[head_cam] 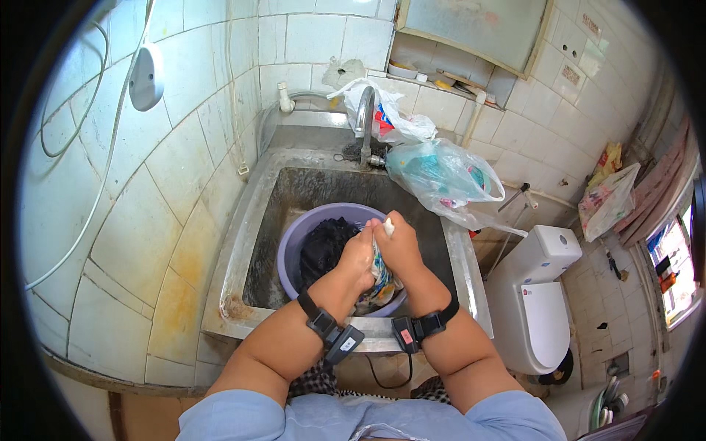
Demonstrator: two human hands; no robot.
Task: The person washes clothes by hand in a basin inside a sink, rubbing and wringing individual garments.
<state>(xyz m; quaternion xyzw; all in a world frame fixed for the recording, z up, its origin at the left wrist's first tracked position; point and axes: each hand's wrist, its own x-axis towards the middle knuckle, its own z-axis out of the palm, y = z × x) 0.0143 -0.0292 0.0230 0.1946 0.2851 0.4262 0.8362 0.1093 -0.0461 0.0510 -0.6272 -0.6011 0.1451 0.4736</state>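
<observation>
My left hand (358, 256) and my right hand (398, 242) are close together above a purple plastic basin (288, 242). Both grip a wet-looking patterned cloth (380, 281) in white, blue, yellow and green. A pale end of it pokes out at the top of my right fist. The cloth's lower part hangs down into the basin's near right side, partly hidden by my forearms. Dark fabric (325, 248) lies bunched in the left part of the basin. The basin stands inside a stained metal sink (231, 275).
A curved metal faucet (365, 121) rises behind the basin. Plastic bags with items (436, 171) lie on the sink's back right corner. A white toilet (543, 320) stands to the right. A white cable (118, 143) hangs along the tiled wall at left.
</observation>
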